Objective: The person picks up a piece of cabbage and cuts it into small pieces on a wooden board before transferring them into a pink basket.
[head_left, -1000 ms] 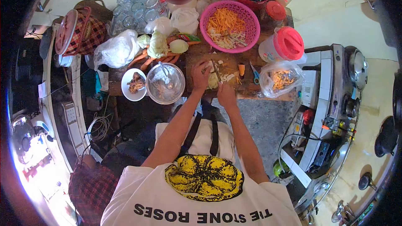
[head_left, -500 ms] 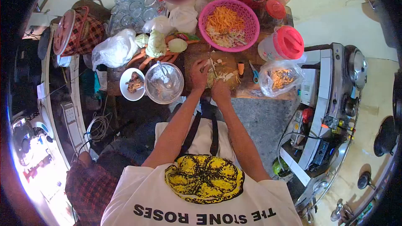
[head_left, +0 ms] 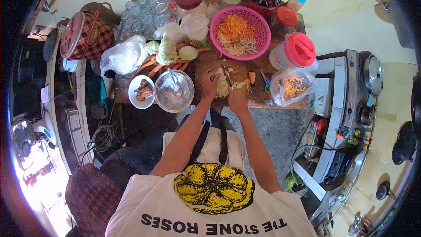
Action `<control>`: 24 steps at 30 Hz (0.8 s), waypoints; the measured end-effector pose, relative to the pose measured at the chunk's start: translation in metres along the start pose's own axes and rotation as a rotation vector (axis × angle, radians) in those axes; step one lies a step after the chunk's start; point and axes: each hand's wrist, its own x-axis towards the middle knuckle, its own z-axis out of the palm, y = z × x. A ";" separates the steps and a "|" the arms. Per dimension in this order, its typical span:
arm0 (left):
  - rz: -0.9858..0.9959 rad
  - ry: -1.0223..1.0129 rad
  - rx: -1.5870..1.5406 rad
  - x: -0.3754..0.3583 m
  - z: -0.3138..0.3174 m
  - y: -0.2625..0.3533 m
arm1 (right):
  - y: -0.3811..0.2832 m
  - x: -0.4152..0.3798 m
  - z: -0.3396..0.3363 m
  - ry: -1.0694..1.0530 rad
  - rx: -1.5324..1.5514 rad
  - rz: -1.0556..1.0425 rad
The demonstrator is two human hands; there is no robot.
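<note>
My right hand (head_left: 238, 100) is closed round the handle of a knife (head_left: 227, 76), whose blade points away from me over the wooden cutting board (head_left: 241, 66). Pale cabbage (head_left: 222, 88) lies on the board beside the blade. My left hand (head_left: 209, 84) presses on the cabbage from the left with curled fingers, close to the knife. A stub of carrot (head_left: 252, 77) stands at the board's right side, near blue-handled scissors (head_left: 266, 85).
A pink basket (head_left: 268, 35) of shredded carrot and cabbage stands behind the board. Left are a glass bowl (head_left: 189, 98), a white bowl (head_left: 133, 98), whole carrots and cabbage pieces (head_left: 167, 52). At right are a plastic bag of shreds (head_left: 293, 88) and a pink-lidded container (head_left: 301, 49).
My right hand and the knife have shifted slightly right, the blade now at the cabbage's right side. The cabbage shows more between my hands. The whole view has tilted a little.
</note>
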 end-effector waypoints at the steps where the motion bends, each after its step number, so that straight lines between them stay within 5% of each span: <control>1: -0.001 -0.008 -0.019 0.000 0.001 -0.003 | -0.008 -0.004 -0.007 -0.004 -0.054 -0.050; 11: -0.093 -0.029 0.022 -0.001 0.000 0.004 | -0.003 -0.009 0.032 0.037 -0.209 -0.015; 14: -0.031 -0.029 0.035 -0.001 0.003 -0.005 | -0.026 -0.005 0.020 0.005 -0.121 0.157; 24: -0.057 0.028 0.034 -0.001 0.006 -0.002 | -0.009 0.013 0.004 -0.092 -0.120 0.018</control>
